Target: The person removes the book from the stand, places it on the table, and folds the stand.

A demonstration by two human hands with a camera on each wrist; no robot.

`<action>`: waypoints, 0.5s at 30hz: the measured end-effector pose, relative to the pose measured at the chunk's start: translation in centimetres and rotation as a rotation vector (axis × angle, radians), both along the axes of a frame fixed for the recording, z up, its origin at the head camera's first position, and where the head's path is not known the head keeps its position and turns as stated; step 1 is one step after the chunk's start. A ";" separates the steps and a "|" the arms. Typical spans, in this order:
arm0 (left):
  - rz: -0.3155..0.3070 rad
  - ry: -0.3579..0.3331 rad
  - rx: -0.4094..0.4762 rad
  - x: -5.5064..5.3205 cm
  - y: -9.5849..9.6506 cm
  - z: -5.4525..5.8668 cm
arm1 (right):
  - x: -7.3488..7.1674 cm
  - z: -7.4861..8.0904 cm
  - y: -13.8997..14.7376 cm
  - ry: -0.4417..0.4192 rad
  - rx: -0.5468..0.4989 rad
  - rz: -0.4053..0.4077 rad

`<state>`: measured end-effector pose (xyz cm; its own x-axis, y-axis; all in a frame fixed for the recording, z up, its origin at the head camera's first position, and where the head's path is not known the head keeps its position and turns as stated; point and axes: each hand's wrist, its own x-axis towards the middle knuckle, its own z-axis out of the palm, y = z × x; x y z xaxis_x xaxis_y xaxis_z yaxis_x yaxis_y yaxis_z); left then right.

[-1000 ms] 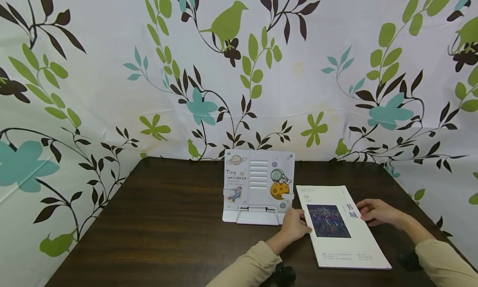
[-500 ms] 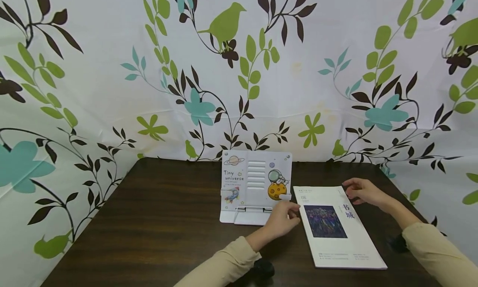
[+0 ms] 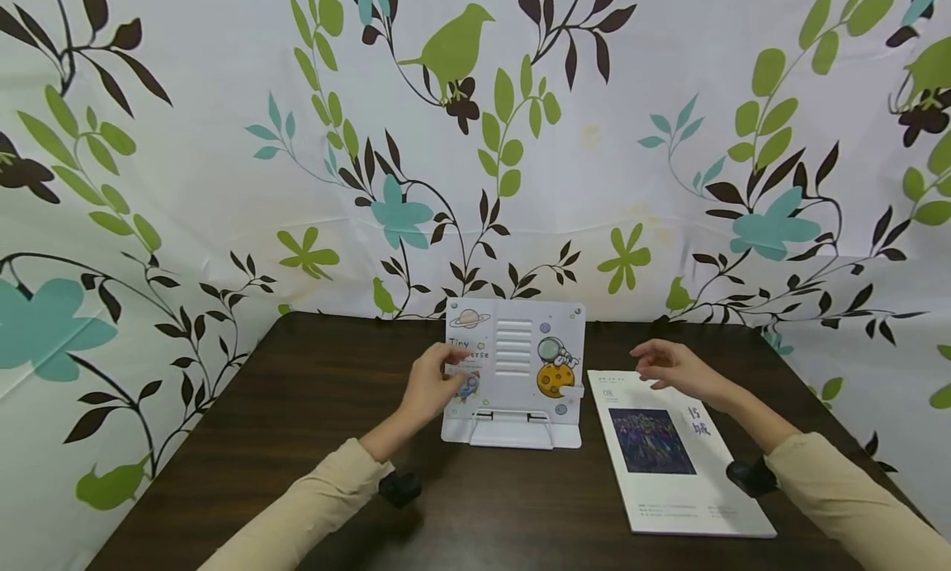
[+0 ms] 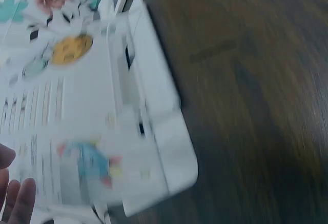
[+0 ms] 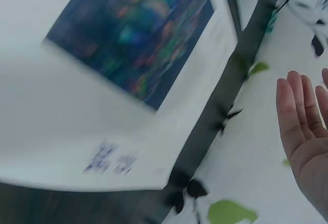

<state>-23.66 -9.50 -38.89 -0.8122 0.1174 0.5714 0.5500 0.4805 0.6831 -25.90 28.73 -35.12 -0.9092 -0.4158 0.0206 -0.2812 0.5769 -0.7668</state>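
A white book stand [image 3: 514, 356] with cartoon space pictures stands upright on the dark table. In the head view my left hand [image 3: 431, 383] is in front of the stand's left edge, its fingers loosely bent with nothing between them; whether it touches the stand I cannot tell. To the right of the stand lies a white magazine [image 3: 669, 493] with a dark picture on its cover. Above the magazine's far end hovers my right hand [image 3: 679, 371], relaxed and holding nothing. The right wrist view shows that hand's fingers [image 5: 302, 106] nearly straight, apart from the magazine.
The dark wooden table [image 3: 312, 406] reaches back to a white cloth [image 3: 223, 142] printed with leaves and birds. Black wrist cameras [image 3: 399, 488] sit under the forearms. The magazine's left edge lies close to the stand's right side.
Both hands have let go of the magazine. My left hand has moved left to the stand's left side, and my right hand has moved up and left over the magazine's far end.
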 end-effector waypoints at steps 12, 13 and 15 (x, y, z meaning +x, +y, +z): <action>0.104 -0.146 0.002 -1.0 -3.4 -1.2 | -0.5 -1.1 -5.1 -0.018 -0.046 -0.011; 0.099 -0.152 0.003 -1.1 -3.5 -1.3 | -0.5 -1.2 -5.4 -0.014 -0.052 -0.012; 0.097 -0.161 0.009 -1.2 -3.5 -1.6 | -0.6 -1.6 -5.9 -0.009 -0.065 -0.014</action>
<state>-24.86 -13.03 -40.48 -0.9006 0.0297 0.4336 0.3845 0.5197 0.7629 -26.50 22.78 -36.69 -0.9152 -0.4012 0.0393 -0.2667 0.5294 -0.8054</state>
